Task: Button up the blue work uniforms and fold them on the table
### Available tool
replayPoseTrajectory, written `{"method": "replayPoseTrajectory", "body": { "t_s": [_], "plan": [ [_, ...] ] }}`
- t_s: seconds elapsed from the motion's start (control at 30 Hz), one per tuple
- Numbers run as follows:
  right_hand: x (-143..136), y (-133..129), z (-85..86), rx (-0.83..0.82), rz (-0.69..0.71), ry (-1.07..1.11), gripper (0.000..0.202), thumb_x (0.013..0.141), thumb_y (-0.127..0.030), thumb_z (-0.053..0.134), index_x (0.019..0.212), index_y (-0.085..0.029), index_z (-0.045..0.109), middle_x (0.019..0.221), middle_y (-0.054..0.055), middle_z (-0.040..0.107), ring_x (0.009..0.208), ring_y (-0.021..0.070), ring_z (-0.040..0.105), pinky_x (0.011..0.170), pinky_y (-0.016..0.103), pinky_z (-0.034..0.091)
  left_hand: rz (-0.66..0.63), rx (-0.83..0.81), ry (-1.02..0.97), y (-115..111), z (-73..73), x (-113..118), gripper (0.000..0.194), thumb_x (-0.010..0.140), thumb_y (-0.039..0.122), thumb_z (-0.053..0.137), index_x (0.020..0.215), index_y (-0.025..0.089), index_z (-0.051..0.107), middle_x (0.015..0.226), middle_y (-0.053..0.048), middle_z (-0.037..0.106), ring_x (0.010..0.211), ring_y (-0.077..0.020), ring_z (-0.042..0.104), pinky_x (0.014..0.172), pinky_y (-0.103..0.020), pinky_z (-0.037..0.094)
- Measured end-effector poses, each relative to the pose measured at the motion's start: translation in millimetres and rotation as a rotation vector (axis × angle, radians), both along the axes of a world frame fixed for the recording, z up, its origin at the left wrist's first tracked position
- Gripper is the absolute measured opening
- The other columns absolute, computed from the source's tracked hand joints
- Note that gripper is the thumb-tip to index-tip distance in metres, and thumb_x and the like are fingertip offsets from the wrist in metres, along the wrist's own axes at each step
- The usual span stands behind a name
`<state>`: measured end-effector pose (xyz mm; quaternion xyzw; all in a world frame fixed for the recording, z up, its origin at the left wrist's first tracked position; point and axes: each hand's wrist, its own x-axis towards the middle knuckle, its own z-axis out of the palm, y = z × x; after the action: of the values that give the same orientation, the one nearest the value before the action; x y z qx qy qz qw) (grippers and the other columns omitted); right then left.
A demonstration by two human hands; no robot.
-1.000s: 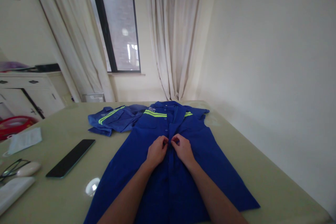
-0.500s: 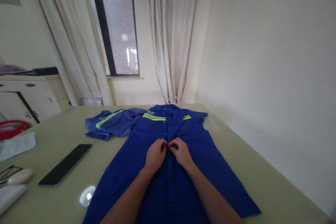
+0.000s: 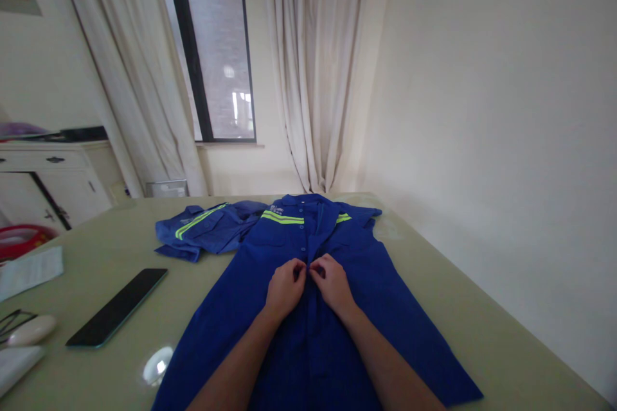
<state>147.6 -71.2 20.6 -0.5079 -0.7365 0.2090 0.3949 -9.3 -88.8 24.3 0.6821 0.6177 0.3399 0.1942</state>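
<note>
A dark blue work jacket (image 3: 385,327) with yellow-green reflective stripes lies front up on the table, its collar at the far end. The upper front hangs apart, with several buttons showing along one edge. My left hand (image 3: 288,289) pinches the front placket near the middle of the jacket. Right beside it, my right hand (image 3: 331,286) pinches the other side of the placket, fingertips almost touching the left ones. Whatever button or buttonhole lies between the fingertips is hidden. Below the hands the two front edges lie together.
Another blue garment (image 3: 207,231) with a reflective stripe lies crumpled at the jacket's far left. On the table (image 3: 193,282) at left are a black phone-like slab (image 3: 118,308), a pale computer mouse (image 3: 33,331), glasses (image 3: 13,321) and papers (image 3: 33,273). A wall (image 3: 506,173) runs along the right.
Both hands stay at the same spot on the placket, with only slight finger movement. The view has tilted a little, so things at left sit slightly lower.
</note>
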Motion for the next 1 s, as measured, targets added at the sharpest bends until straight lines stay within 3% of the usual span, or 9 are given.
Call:
{"method": "replayPoseTrajectory", "body": {
  "t_s": [0.13,0.4,0.6,0.8,1.0],
  "plan": [
    [-1,-1,-0.3,-0.019,-0.025,-0.082,0.014,0.085,-0.013,0.062,0.084,-0.022,0.073,0.091,0.002,0.067,0.074,0.0148,0.062,0.070,0.024,0.044,0.001,-0.030,-0.004,1,0.7,0,0.024,0.096,0.040,0.056,0.091,0.024,0.072,0.089,-0.001,0.077,0.082,-0.0170,0.069,0.070,-0.025,0.043],
    [-2,-2,2.1,-0.099,-0.101,-0.090,0.008,0.081,-0.016,0.068,0.079,-0.023,0.073,0.087,0.001,0.068,0.075,0.0153,0.063,0.068,0.024,0.041,-0.021,-0.067,0.020,8,-7.3,-5,0.013,0.094,0.027,0.058,0.095,0.023,0.070,0.090,0.000,0.077,0.082,-0.0154,0.070,0.070,-0.023,0.044],
    [0,8,-7.6,-0.187,-0.089,0.053,0.001,0.079,-0.022,0.071,0.079,-0.022,0.072,0.086,0.001,0.069,0.075,0.0161,0.061,0.069,0.025,0.041,-0.109,-0.072,0.101,9,2.6,-11,0.015,0.093,0.023,0.060,0.107,0.023,0.067,0.090,0.001,0.077,0.084,-0.0150,0.071,0.072,-0.022,0.047],
    [3,20,-14.5,-0.355,-0.049,0.169,0.009,0.079,-0.027,0.068,0.078,-0.019,0.073,0.077,0.003,0.071,0.074,0.0180,0.062,0.067,0.026,0.042,-0.171,0.036,0.310,-5,15.0,-2,0.026,0.097,0.018,0.052,0.116,0.031,0.064,0.107,-0.001,0.073,0.100,-0.0193,0.069,0.081,-0.027,0.046],
    [6,23,-8.1,-0.394,0.035,0.186,0.021,0.084,-0.031,0.061,0.076,-0.016,0.073,0.065,0.001,0.068,0.058,0.0152,0.059,0.057,0.024,0.043,-0.161,0.184,0.474,-4,7.1,1,0.027,0.101,0.019,0.046,0.119,0.029,0.064,0.111,-0.002,0.072,0.101,-0.0188,0.068,0.086,-0.027,0.047]
  ]
}}
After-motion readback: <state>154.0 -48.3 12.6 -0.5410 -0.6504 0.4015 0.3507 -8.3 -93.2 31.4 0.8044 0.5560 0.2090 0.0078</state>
